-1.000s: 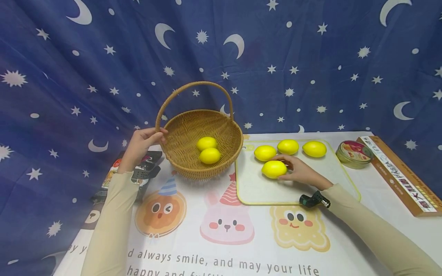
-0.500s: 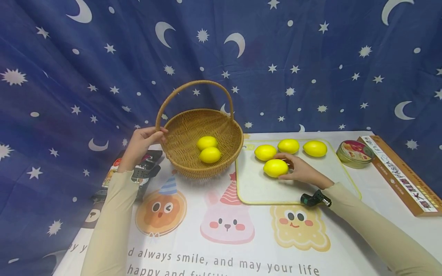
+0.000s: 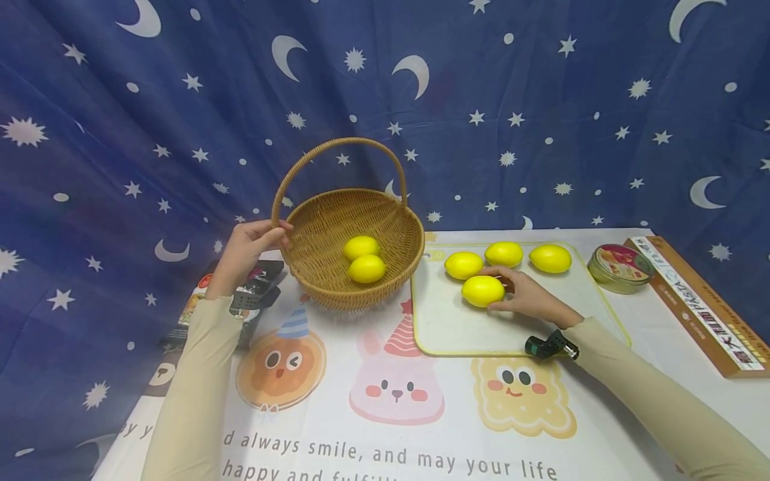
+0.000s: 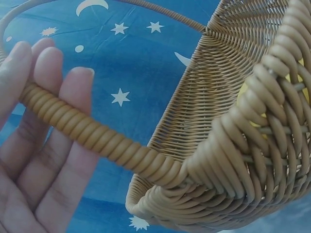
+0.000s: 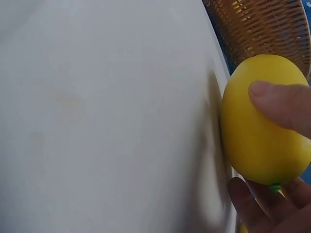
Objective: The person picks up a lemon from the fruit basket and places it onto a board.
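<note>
A brown wicker basket [image 3: 313, 220] with a tall hoop handle tilts toward the camera, two yellow lemons [image 3: 367, 269] lying inside it. My left hand [image 3: 243, 250] grips the lower left end of the handle [image 4: 97, 133], thumb on one side and fingers on the other. On the right, my right hand [image 3: 529, 296] holds another lemon [image 3: 483, 291] between thumb and fingers, close over a white board [image 3: 445, 331] with a yellow rim. In the right wrist view the thumb presses on this lemon [image 5: 265, 141], and its green tip shows by the fingers.
Three more lemons [image 3: 504, 254] lie along the back of the board. To its right stand a round tin [image 3: 621, 268] and a long brown pasta box [image 3: 704, 307]. A dark food package [image 3: 259, 284] lies behind the left wrist. A blue star-patterned curtain [image 3: 457, 87] hangs behind.
The right hand and its lemon have shifted very slightly right and toward the back. The left hand keeps its grip on the basket handle.
</note>
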A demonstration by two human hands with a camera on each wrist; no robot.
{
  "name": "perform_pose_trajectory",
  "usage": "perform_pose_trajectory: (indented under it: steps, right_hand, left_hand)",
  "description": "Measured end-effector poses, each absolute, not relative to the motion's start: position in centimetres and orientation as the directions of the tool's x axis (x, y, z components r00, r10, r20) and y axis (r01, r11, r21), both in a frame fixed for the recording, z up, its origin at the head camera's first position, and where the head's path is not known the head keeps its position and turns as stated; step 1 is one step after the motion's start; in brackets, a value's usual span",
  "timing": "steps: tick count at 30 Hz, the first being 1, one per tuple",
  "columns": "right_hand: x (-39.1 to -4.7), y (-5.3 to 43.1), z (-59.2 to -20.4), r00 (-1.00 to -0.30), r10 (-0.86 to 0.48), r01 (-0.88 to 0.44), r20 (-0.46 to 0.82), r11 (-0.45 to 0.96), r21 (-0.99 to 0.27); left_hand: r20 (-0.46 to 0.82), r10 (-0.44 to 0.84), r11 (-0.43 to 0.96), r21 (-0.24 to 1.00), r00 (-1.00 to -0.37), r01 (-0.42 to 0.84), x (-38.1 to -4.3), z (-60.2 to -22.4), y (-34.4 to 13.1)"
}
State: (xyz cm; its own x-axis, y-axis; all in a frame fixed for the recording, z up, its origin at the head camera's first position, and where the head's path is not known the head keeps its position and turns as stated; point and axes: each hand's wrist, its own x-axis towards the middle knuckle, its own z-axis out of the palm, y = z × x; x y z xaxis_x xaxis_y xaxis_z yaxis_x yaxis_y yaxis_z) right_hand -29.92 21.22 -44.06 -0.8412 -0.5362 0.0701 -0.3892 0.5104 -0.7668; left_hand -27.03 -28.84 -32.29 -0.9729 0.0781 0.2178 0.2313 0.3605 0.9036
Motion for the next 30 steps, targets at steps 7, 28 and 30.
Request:
perform_pose_trajectory:
  steps: [7, 28, 30]
  right_hand:
    - [-30.1, 23.0, -43.8, -0.867, -0.492, -0.383, 0.079, 0.558, -0.736]
    - [-30.9, 24.3, -43.6, -0.925, -0.379, -0.245, 0.004, 0.590, -0.769]
    - [-30.9, 24.4, -43.5, -0.925, -0.380, -0.242, 0.001, 0.585, -0.774]
  left_hand:
    - [0.236, 0.101, 0.349, 0.901, -0.967, 0.256, -25.7, -30.9, -27.8]
    - [0.234, 0.089, 0.371, 0.894, -0.968, 0.251, -27.2, -32.5, -29.0]
    - [0.236, 0.090, 0.371, 0.894, -0.968, 0.252, -27.3, -32.5, -29.0]
